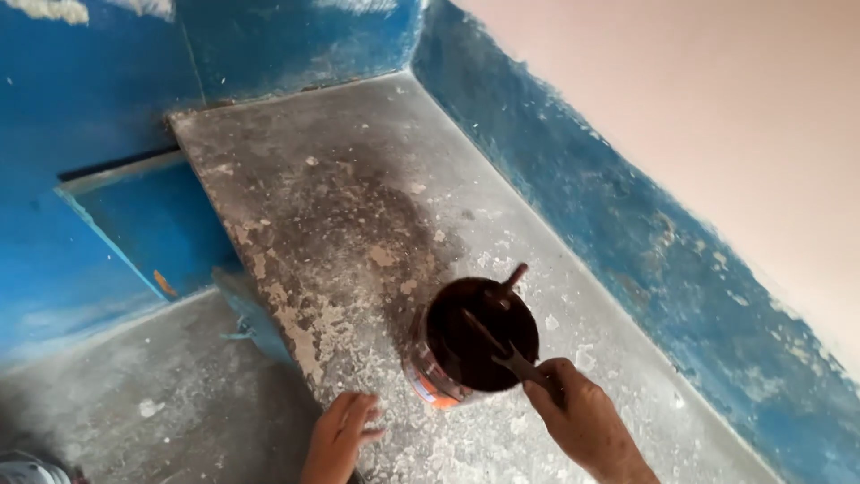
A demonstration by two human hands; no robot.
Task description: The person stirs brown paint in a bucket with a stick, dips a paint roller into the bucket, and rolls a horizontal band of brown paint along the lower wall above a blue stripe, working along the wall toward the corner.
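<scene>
Right grip: the right hand (582, 419) is closed around the near end of a thin, dark, paint-coated stirring tool (502, 348), fingers wrapped over its handle.
Tool axis: the tool's long axis runs from the grip up and to the left, its far end dipping into the pot's mouth; it lies slanted, not upright.
Pot: the round, dark-stained paint pot with an orange band near its base (475, 345) stands just ahead and to the left of the right grip, nearly touching the knuckles at its rim.
Contents: dark brown liquid fills the pot; a second dark stick (512, 278) leans out over the rim on the side farthest from the grip.
Left grip: the left hand (345, 430) is empty and loosely open, fingers resting on the surface, to the left of the pot and a little apart from it.
Nearer hand: the right, by a clear margin; it is already joined to the pot through the tool.
Surface: a grey, dusty, paint-flecked concrete ledge (358, 179) carries the pot, set in a corner of worn blue wall (627, 242).
Below left: a lower grey floor (134, 403) beyond the ledge's edge.
</scene>
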